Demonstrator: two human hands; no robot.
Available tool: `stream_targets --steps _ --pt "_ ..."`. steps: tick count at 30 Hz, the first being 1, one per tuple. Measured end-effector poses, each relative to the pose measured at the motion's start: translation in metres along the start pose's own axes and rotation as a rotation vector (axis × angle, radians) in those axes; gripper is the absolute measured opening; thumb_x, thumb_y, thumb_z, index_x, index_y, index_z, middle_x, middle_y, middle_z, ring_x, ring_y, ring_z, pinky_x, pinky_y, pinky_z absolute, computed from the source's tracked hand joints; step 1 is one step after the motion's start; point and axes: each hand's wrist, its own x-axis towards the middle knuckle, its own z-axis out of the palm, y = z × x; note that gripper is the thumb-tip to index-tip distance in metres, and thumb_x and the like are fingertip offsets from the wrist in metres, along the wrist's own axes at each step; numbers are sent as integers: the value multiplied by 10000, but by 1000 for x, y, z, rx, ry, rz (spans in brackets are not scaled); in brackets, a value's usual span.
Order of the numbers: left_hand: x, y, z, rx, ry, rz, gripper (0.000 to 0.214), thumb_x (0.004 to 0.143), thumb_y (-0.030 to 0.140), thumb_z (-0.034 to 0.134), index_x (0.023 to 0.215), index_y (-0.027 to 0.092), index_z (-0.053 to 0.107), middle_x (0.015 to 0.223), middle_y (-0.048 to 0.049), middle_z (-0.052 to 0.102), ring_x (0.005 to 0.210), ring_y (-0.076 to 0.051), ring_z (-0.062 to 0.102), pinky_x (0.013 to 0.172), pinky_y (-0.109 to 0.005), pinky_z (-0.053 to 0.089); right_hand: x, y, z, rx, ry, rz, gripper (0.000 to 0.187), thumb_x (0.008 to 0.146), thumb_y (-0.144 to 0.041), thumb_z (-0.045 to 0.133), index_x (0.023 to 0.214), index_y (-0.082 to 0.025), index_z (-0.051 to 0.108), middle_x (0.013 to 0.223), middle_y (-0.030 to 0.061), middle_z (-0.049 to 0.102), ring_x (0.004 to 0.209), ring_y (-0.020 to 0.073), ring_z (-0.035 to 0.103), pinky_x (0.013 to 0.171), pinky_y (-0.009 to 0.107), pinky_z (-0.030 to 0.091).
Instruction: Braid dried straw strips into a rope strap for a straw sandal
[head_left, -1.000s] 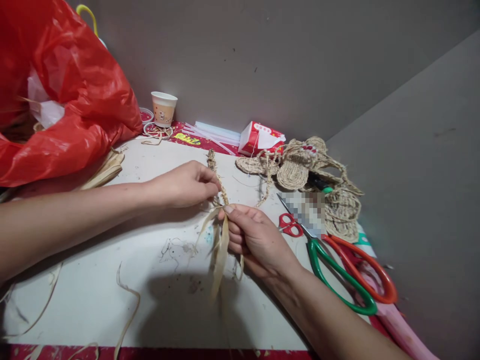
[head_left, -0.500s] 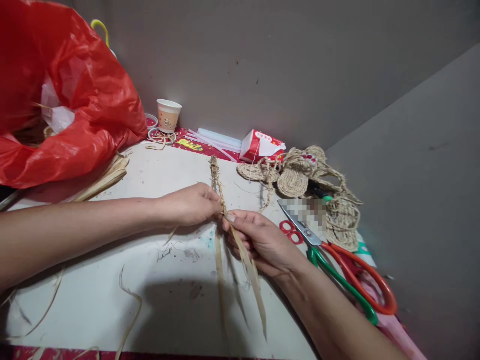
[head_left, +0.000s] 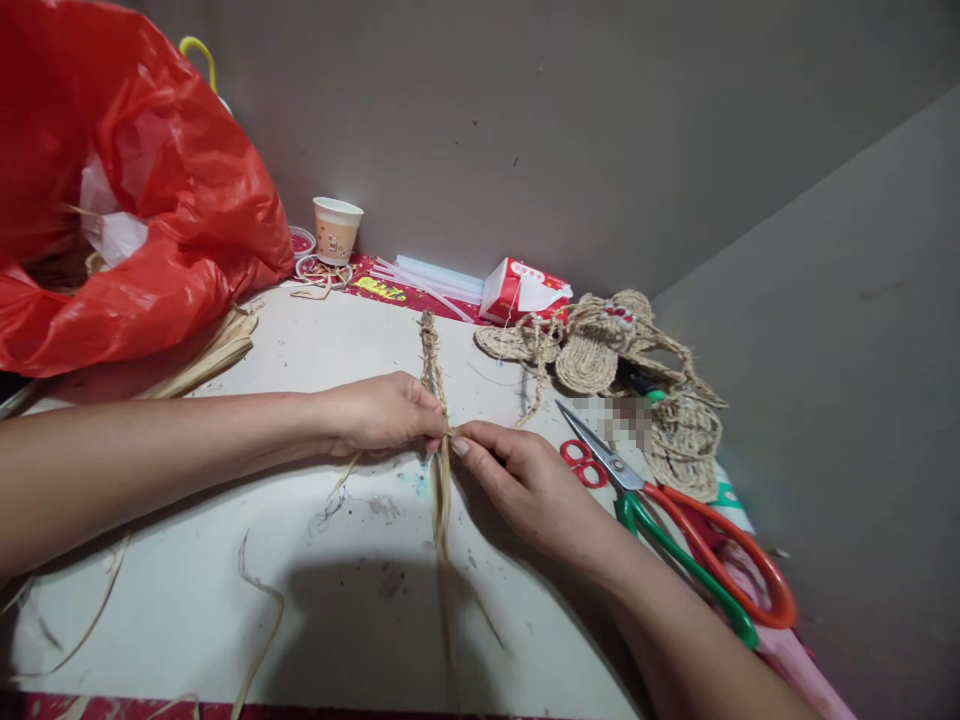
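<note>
A thin braid of dry plant fibre [head_left: 429, 345] stands out from the white tabletop [head_left: 360, 600] in front of me. My left hand [head_left: 397, 412] pinches its lower end between thumb and fingers. From the right, my right hand [head_left: 517, 475] meets it with thumb and forefinger closed on the fibre at the same spot. Loose pale strands [head_left: 442, 510] hang down between the two hands towards me. Just what lies between the fingertips is partly hidden.
Large orange-and-green-handled scissors [head_left: 637, 485] and small red-handled ones [head_left: 583, 463] lie right. Behind them are woven straw pieces [head_left: 589, 360] and a red box [head_left: 517, 290]. A paper cup [head_left: 337, 230] stands at the back. A red plastic bag [head_left: 187, 190] fills the left, near dry husks [head_left: 214, 355].
My right hand has let the broad strand swing from lower right to hang straight down with the others. Its fingers now pinch beside the left fingertips. The left hand has barely moved.
</note>
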Motion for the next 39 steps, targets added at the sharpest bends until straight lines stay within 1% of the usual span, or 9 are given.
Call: stream_targets --steps 9,14,17,21,24,26,30,33,39 --pt "3 -8 9 11 63 185 237 747 214 508 521 144 485 430 62 373 400 -41 263 406 -206 179 -8 -19 4 291 -17 239 301 871 -340 400 659 -170 527 478 -64 321 432 89 280 430 216 253" --pt "-2 -7 16 -194 87 77 286 753 221 521 493 176 411 351 82 269 327 -46 182 357 -232 97 -12 -22 32 -143 107 98 246 860 -255 384 638 -183 464 546 -7 444 508 120 377 512 252 280" --pt "-3 -6 17 -210 84 68 208 753 234 536 559 168 503 349 78 306 317 -49 192 351 -233 88 -19 -27 30 -284 9 91 222 869 -228 377 670 -186 468 549 -12 462 492 113 381 515 254 269" --pt "-3 -4 15 -236 68 112 183 744 204 547 574 152 505 395 68 370 344 -43 252 370 -210 146 -25 -33 -1 -74 -218 52 334 870 -343 471 577 -185 447 508 -38 425 473 90 379 460 211 275" --pt "-2 -4 14 -247 61 169 206 748 203 559 566 142 484 446 61 408 387 -36 308 408 -189 210 -18 -24 -19 166 169 119 384 875 -455 470 625 -171 536 526 -17 496 494 99 449 486 209 357" --pt "-1 -6 14 -276 11 226 220 760 227 562 575 135 489 482 44 458 430 -43 380 453 -180 281 -9 -17 -17 406 268 197 334 846 -488 514 823 -165 597 654 16 591 571 121 538 530 223 418" --pt "0 -8 13 -263 -108 285 257 779 280 567 582 130 498 511 22 503 479 -62 439 527 -199 363 2 -11 4 883 -79 350 357 813 -510 548 728 -164 525 542 -24 514 434 82 447 434 201 367" --pt "1 -6 11 -161 -50 248 210 769 215 564 589 129 500 510 41 486 445 -43 356 470 -179 292 4 -10 10 946 -116 407 395 774 -517 593 636 -180 438 451 -96 338 358 34 206 343 164 154" --pt "-1 0 5 -57 -128 169 166 791 154 496 632 125 534 455 72 372 403 -39 253 419 -181 214 8 4 1 888 -193 390 402 793 -479 574 572 -171 440 416 -98 299 352 30 157 340 179 89"
